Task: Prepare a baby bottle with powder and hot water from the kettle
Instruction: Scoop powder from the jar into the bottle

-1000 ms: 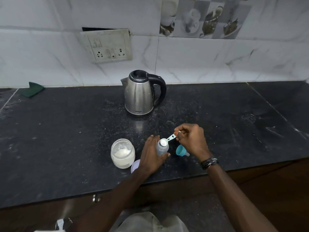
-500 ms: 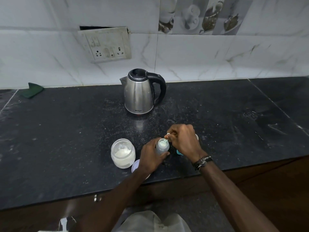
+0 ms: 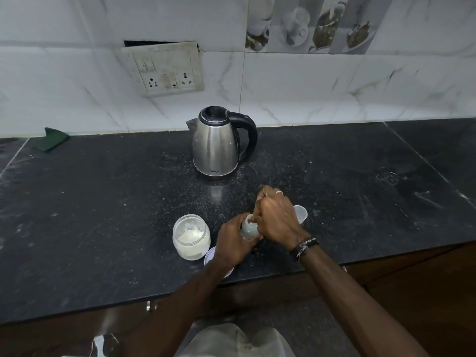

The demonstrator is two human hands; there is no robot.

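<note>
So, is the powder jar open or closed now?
Open: the jar has no lid on, white powder shows inside, and a lid lies beside it.

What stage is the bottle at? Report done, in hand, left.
Done: the powder jar stands open, its lid beside it, and the baby bottle is uncapped. In hand: the left hand grips the bottle while the right hand works at its mouth, apparently tipping powder in; the scoop is hidden. Left: the kettle stands untouched, so water and capping remain.
</note>
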